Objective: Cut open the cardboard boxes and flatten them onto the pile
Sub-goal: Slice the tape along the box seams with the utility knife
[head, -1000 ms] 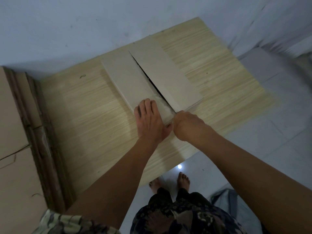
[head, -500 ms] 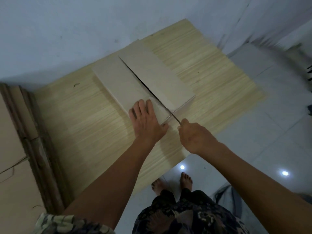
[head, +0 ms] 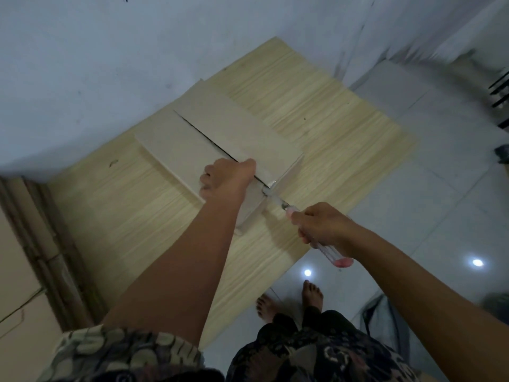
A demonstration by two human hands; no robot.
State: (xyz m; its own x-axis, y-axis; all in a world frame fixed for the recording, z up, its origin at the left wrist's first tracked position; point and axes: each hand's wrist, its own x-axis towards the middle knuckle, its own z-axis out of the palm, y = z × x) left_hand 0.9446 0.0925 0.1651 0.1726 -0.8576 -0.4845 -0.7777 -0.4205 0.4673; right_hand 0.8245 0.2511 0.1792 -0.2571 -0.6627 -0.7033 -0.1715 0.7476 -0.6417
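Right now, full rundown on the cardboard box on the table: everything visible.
The cardboard box is plain, pale brown and unprinted, lying flat on the wooden table near the wall. Its two long top flaps meet at a dark centre seam, slightly parted. Clear tape shows at the near end, where the knife blade meets the seam. The left hand grips the near edge; the right hand holds the knife handle.

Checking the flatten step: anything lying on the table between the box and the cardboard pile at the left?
Nothing visible: bare wooden tabletop separates the cardboard box from the flattened pile. The left hand grips the box's flap; the right hand holds the knife.
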